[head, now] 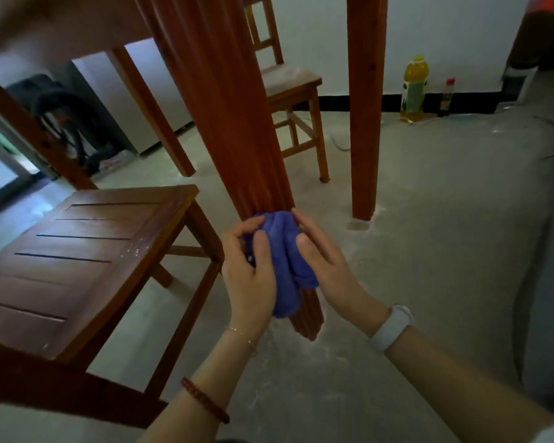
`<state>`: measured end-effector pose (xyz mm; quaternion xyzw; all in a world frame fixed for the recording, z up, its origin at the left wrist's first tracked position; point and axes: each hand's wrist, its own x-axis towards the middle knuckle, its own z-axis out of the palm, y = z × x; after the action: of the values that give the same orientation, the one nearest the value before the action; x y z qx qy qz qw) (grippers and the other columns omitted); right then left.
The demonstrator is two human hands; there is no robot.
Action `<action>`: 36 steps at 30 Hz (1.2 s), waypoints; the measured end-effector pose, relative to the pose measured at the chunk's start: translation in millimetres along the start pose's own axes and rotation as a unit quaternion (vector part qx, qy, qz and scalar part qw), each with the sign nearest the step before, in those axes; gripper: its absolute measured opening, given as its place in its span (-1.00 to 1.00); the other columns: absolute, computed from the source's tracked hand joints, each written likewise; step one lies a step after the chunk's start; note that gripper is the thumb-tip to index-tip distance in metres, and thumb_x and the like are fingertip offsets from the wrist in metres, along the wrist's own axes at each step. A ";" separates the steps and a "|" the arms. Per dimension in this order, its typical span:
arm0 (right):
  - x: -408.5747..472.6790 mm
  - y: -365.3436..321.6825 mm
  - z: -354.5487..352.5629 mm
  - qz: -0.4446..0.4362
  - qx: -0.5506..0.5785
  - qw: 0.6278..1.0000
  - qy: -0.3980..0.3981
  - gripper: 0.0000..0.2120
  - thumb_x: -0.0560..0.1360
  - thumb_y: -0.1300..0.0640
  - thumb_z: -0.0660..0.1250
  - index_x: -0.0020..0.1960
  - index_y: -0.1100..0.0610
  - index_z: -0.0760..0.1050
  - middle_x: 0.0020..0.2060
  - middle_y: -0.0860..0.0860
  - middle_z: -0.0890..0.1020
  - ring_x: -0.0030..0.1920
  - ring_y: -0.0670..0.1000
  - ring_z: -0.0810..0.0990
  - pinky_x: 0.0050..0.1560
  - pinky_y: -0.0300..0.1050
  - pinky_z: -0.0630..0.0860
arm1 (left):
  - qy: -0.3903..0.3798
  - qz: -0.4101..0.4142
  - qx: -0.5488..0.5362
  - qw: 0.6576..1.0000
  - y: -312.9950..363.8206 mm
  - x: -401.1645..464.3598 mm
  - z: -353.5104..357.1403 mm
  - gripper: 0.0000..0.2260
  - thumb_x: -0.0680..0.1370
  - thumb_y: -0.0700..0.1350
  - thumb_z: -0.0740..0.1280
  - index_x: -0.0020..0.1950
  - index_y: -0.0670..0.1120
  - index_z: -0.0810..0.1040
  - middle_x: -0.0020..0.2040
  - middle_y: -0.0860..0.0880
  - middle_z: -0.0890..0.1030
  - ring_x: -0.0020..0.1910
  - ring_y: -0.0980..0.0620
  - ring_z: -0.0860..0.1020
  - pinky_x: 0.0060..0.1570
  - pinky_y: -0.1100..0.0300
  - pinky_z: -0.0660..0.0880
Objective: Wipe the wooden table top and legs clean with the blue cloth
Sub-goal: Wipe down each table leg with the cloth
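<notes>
The blue cloth (283, 260) is wrapped around the lower part of the near reddish wooden table leg (218, 100), a little above the floor. My left hand (248, 270) grips the cloth from the left side. On the right side, my right hand (325, 260) presses the cloth against the leg with its fingers curled around it. The leg's foot (307, 321) shows below the cloth. Two more table legs stand behind: one (365, 107) to the right and one (151, 107) to the left. The table top is out of view except for a blurred underside at the top left.
A wooden chair (87, 251) stands close on the left, its seat beside my left hand. Another chair (295, 100) stands behind the table. A yellow oil bottle (414, 87) and a small dark bottle (446, 97) stand by the far wall. The grey floor (429, 251) is dusty.
</notes>
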<state>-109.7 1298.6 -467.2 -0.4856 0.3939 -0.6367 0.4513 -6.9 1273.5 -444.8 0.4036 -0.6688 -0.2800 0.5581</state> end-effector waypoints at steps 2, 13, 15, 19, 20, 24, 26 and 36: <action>0.1 -1.2 -2.8 0.023 -0.006 1.000 -0.001 -0.53 0.55 0.18 0.16 0.43 0.07 0.15 0.23 -0.12 0.37 0.08 -0.33 0.45 0.00 -0.48 0.43 | -0.026 -0.033 -0.049 0.998 -0.7 -6.6 -0.3 -0.89 0.54 -0.12 0.09 0.00 0.08 0.33 0.03 0.11 0.53 0.04 0.24 0.52 0.09 0.36 0.44; 25.7 -35.2 -22.8 -0.114 -0.284 0.942 0.138 -0.66 0.48 0.26 0.30 0.25 0.15 0.41 -0.02 -0.13 0.45 -0.03 -0.25 0.43 -0.02 -0.62 0.31 | 0.027 0.067 0.111 0.991 -9.7 14.5 -18.5 -0.61 0.47 -0.03 0.20 0.25 0.17 0.18 0.22 0.13 0.36 -0.19 0.14 0.50 -0.30 0.30 0.51; 41.7 -46.3 -15.6 -0.188 -0.322 0.910 0.181 -0.65 0.48 0.16 0.25 0.24 0.23 0.40 -0.01 -0.02 0.51 -0.01 -0.13 0.46 0.09 -0.39 0.40 | 0.023 0.056 0.157 0.986 -14.6 25.4 -19.1 -0.53 0.48 -0.02 0.21 0.35 0.16 0.14 0.33 0.02 0.23 0.08 0.08 0.46 -0.05 0.22 0.54; 63.5 -43.0 6.6 -0.316 -0.506 0.782 0.181 -0.69 0.47 0.11 0.16 0.17 0.18 0.42 -0.09 0.19 0.58 -0.19 0.08 0.56 -0.19 -0.09 0.53 | -0.029 0.090 0.154 0.984 -24.4 34.2 -14.0 -0.53 0.51 0.04 0.11 0.42 0.10 0.12 0.40 0.13 0.12 0.42 0.20 0.11 0.39 0.28 0.12; 62.1 -36.1 10.2 -0.334 -0.525 0.764 0.170 -0.71 0.47 0.13 0.17 0.17 0.16 0.43 -0.07 0.20 0.59 -0.19 0.10 0.57 -0.21 -0.11 0.52 | -0.037 0.086 0.137 0.986 -25.6 35.0 -13.7 -0.54 0.51 0.05 0.08 0.41 0.10 0.13 0.39 0.18 0.12 0.41 0.27 0.10 0.39 0.29 0.11; 43.5 9.8 -2.2 -0.288 -0.520 0.797 0.105 -0.73 0.51 0.16 0.19 0.21 0.10 0.37 -0.06 0.19 0.61 -0.23 0.09 0.60 -0.22 -0.12 0.57 | -0.051 0.063 0.089 0.993 -29.8 36.0 -15.5 -0.57 0.53 0.02 0.06 0.40 0.13 0.14 0.39 0.27 0.11 0.42 0.22 0.14 0.39 -0.02 0.26; 30.2 24.9 -11.1 -0.186 -0.485 0.850 0.082 -0.75 0.55 0.12 0.18 0.21 0.11 0.42 -0.09 0.14 0.63 -0.17 0.08 0.61 -0.12 -0.21 0.56 | -0.058 0.067 0.081 0.993 -30.4 34.3 -14.8 -0.57 0.51 0.06 0.04 0.39 0.20 0.11 0.37 0.34 0.09 0.44 0.15 0.15 0.35 -0.10 0.29; 56.9 4.6 5.8 -0.232 -0.458 0.844 0.155 -0.65 0.46 0.11 0.16 -0.01 0.38 0.53 -0.14 0.27 0.61 -0.17 0.21 0.63 -0.10 0.07 0.60 | -0.059 0.053 0.052 0.995 -31.4 34.0 -15.2 -0.54 0.51 0.02 0.08 0.39 0.21 0.08 0.41 0.28 0.13 0.43 0.10 0.21 0.30 -0.13 0.34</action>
<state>-110.0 1242.4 -455.3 -0.6091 0.5814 -0.5370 -0.0510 13.3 1229.4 -449.7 0.3787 -0.7347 -0.2387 0.5097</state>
